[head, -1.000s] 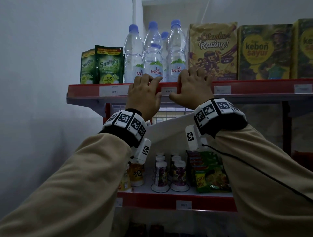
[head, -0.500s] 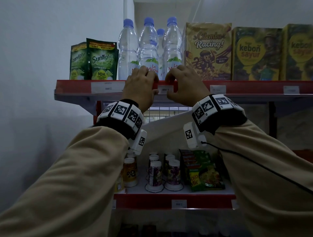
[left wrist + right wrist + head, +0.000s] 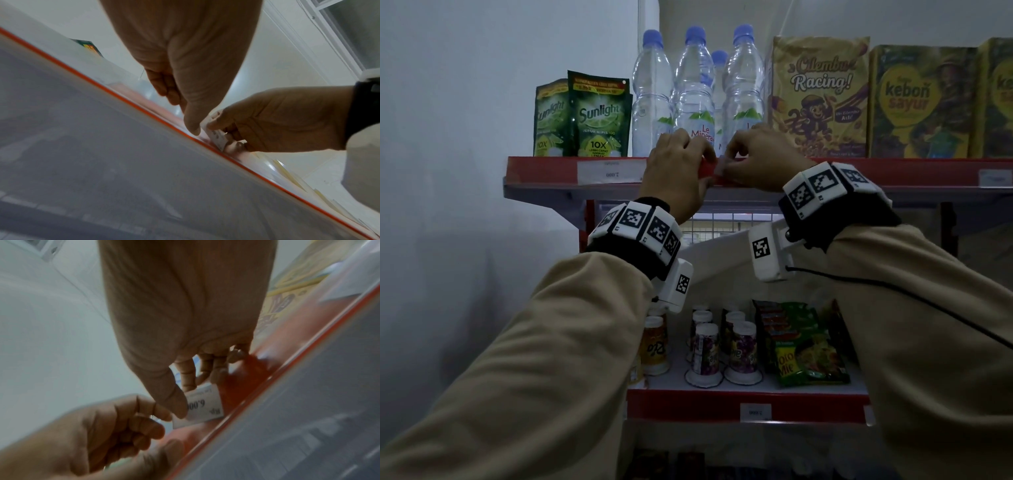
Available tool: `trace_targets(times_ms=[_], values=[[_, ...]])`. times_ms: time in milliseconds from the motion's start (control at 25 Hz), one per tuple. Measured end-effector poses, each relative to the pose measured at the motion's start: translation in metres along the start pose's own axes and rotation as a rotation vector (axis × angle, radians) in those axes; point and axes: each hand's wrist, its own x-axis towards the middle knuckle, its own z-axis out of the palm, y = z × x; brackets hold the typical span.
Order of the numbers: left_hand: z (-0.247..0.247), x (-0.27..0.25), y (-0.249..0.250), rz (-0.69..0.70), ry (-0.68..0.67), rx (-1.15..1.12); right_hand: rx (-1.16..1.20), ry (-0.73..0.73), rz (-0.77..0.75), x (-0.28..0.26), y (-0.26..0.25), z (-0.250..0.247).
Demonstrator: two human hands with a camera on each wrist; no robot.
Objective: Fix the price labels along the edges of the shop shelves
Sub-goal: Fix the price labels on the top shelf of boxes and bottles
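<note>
Right hand (image 3: 185, 321) pinches price label (image 3: 202, 407) at shelf edge (image 3: 558, 169); left hand (image 3: 674, 171) curled, thumb pressing strip.

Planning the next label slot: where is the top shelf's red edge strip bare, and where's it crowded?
Bare red strip runs between the right hand and the far-right label. Crowded: both hands meet at the 6.000 label, between the left hand and right hand.

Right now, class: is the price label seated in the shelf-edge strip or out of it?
Out: the right hand pinches the price label in front of the red strip.
</note>
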Motion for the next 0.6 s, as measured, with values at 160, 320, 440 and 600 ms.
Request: trace_targets(times_ms=[160, 320, 440, 600], values=[[-0.001, 0.002, -0.001, -0.015, 0.031, -0.080, 0.439, 0.173, 0.023, -0.001, 0.005, -0.006], [0.003, 0.005, 0.000, -0.050, 0.080, -0.181, 0.845, 0.326, 0.075, -0.010, 0.001, 0.001], [0.007, 0.006, 0.000, -0.037, 0.100, -0.173, 0.966, 0.372, 0.073, -0.015, -0.007, 0.010], [0.008, 0.006, -0.004, -0.028, 0.113, -0.232, 1.095, 0.406, 0.106, -0.018, -0.015, 0.017]])
